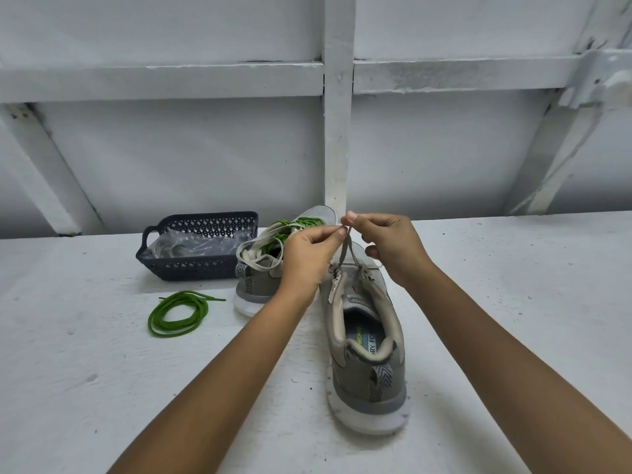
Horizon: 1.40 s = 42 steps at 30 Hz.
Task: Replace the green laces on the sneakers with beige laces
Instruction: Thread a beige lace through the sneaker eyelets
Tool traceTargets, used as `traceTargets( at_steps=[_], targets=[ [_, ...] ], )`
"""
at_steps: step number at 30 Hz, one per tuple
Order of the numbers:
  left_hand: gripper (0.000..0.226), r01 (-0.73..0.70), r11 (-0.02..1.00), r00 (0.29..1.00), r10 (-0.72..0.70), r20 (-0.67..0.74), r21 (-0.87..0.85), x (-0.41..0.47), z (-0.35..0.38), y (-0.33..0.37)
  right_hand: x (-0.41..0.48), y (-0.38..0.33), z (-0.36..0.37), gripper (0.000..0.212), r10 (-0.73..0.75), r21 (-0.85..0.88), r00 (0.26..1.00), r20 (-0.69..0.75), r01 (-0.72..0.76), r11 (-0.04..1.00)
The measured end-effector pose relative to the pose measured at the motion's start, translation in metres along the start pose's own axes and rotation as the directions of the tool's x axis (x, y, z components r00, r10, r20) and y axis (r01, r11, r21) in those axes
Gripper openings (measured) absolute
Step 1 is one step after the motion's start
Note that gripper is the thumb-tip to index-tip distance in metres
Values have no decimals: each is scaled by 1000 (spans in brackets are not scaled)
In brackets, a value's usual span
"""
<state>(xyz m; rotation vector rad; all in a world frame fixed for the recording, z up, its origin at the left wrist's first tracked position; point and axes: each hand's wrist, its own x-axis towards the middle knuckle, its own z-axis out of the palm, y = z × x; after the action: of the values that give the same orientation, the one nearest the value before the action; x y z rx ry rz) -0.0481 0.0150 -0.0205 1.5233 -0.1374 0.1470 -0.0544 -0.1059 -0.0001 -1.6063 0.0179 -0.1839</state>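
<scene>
While both hands draw the two ends of a beige lace [346,249] up above the near sneaker [367,354], the step in hand looks like the finish of lacing that shoe: the lace rises from its top eyelets and the ends meet between the hands. The left hand [309,254] has a narrow grip, thumb and forefinger pinching one end; the right hand [386,246] pinches the other end the same way, its remaining fingers curled under.

The task seems about half done. One coiled green lace [178,313] lies on the desk [102,371], well apart from the shoes. The far sneaker [260,278] keeps its green laces [301,222], with a loose beige lace [253,246] draped over its opening.

Next, I judge, the ends need evening and tying or tucking, then the far sneaker needs unlacing.

The hands cover the near sneaker's forward eyelets, so how the lace crosses there cannot be told. The left hand hides part of the far sneaker. The basket [191,266] behind holds something under clear plastic, too blurred to name.
</scene>
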Motion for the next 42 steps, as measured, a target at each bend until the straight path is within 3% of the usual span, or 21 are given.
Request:
traceTargets(
  at_steps=[5, 10, 16, 20, 26, 28, 32, 36, 42],
  targets=[
    [14, -37, 999, 999, 37, 2, 9, 3, -1, -5, 0, 3, 3, 11, 4, 24, 1000, -12, -4, 1000],
    [22, -95, 984, 994, 86, 65, 152, 4, -1, -5, -2, 6, 5, 11, -21, 33, 1000, 13, 21, 999],
    [14, -130, 934, 991, 116, 62, 332, 6, -5, -10, -3, 17, -9, 19, -48, -153, 999, 25, 51, 987],
    [14, -146, 925, 989, 130, 71, 350, 4, -4, -9, -8, 27, -13, 22, -93, -369, 967, 236, 178, 912],
    [9, -156, 931, 988, 152, 37, 329, -3, 1, -14, -1, 33, -6, 16, -168, -452, 971, 170, 228, 862],
    [33, -81, 944, 996, 92, -20, 320, -12, 3, -18, 0, 32, -8, 15, -159, -427, 977, 139, 204, 881],
    [80, 112, 913, 992, -125, 9, 392, -25, 7, -32, 2, 28, -5, 14, -112, -326, 986, 124, 148, 934],
    [83, 200, 875, 978, -203, -41, 442, -25, 11, -31, 1, 10, -1, 22, -170, -235, 972, 162, 205, 950],
    [72, 203, 867, 977, -207, -43, 455, -27, 10, -31, -6, -26, 6, 26, -302, -66, 919, 254, 328, 942]
  ],
)
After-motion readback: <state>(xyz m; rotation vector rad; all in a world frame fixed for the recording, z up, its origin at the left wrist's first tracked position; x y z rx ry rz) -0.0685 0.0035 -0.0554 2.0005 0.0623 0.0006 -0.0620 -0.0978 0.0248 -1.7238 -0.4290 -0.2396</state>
